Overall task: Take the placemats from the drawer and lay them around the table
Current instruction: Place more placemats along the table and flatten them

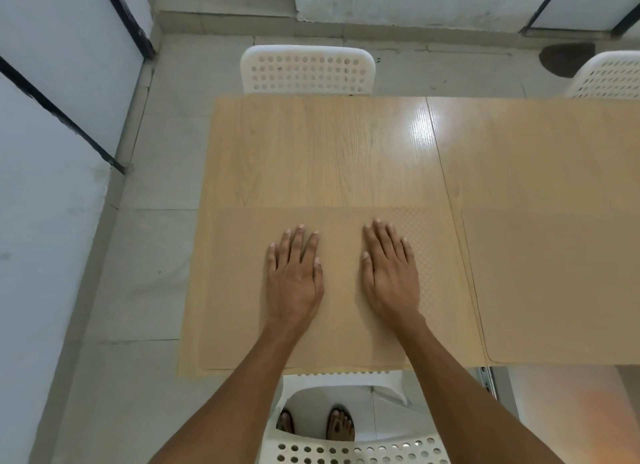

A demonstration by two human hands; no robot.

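Both palms flat, fingers spread, gripping nothing: left hand (294, 273) & right hand (389, 273) press the tan placemat (235, 290) onto the near table (329, 152) edge. Second placemat (554, 283) just beside, right. Smoothing step; next probably far-side seats.

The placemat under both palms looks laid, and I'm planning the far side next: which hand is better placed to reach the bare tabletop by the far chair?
Roughly even; slight edge to the left hand, more directly below the far chair. Both the left and the right hand lie flat on the near placemat.
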